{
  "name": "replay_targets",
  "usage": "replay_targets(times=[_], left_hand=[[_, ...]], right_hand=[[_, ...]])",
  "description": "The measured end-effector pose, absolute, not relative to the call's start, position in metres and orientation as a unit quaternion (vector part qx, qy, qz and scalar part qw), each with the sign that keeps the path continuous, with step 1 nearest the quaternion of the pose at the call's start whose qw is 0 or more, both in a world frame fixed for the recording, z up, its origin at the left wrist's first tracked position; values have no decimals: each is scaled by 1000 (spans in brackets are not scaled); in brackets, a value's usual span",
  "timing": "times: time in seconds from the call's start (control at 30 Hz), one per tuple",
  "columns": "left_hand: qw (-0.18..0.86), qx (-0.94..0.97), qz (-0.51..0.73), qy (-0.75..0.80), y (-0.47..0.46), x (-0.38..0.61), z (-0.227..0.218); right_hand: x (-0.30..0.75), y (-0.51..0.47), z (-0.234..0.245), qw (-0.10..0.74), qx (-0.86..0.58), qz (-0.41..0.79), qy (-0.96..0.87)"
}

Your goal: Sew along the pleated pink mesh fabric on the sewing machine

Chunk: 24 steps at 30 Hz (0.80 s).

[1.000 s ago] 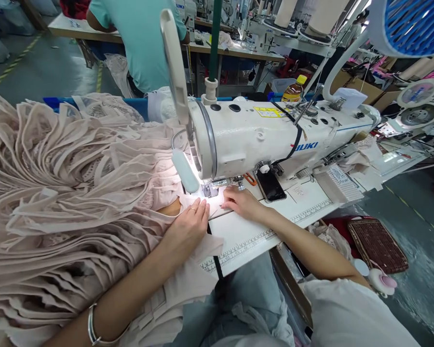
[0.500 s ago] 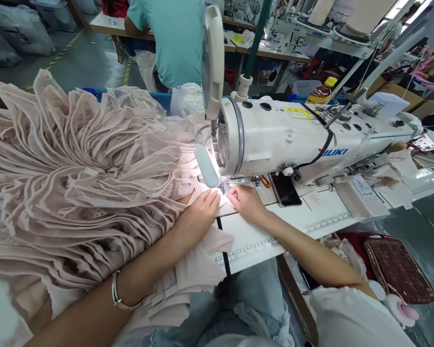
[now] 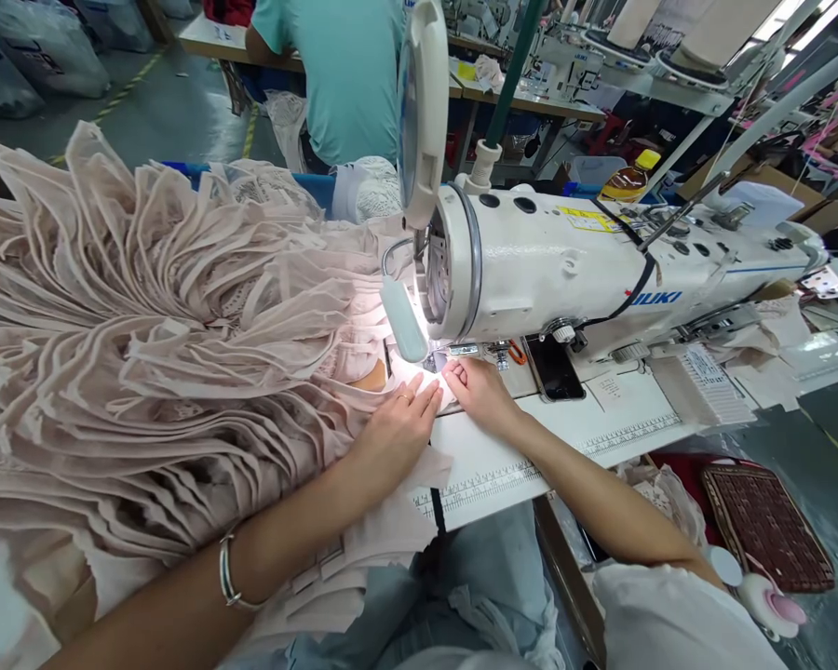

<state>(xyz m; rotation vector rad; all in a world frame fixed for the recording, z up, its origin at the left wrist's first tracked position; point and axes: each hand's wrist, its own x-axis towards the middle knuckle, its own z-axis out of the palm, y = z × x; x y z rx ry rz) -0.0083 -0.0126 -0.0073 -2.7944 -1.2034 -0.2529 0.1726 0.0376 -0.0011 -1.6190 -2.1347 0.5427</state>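
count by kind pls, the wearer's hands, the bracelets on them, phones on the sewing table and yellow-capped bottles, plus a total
Left hand and right hand: 2
Silver bracelet: 1
Black phone: 1
Yellow-capped bottle: 1
Total: 5

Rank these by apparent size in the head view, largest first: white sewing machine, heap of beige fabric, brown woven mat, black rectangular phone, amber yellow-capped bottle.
1. Heap of beige fabric
2. White sewing machine
3. Brown woven mat
4. Black rectangular phone and amber yellow-capped bottle: too alike to rank, bottle partly hidden
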Motion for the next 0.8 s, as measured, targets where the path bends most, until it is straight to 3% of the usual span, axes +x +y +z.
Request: replay_targets(times=[0.17,0.33,0.47,0.63,0.8], left_hand=[[66,-915,-72,-392,-13,-4,-10],[44,-910,-133,-391,-10,-3,-18],[74,-884,-155,-435,-8,-5,-10],[56,-894,-75,-439,0,-9,9],[42,-919,-98,-380,2,-4,6]], right_hand=[[180,34,-3,218,-563,188,-774],[193,25,-3,244,-440,119,-856],[189,22,0,182,-418,40,-889],[175,21,2,72,-416,-63,-904],[175,27,8,37,-409,-61,-910]])
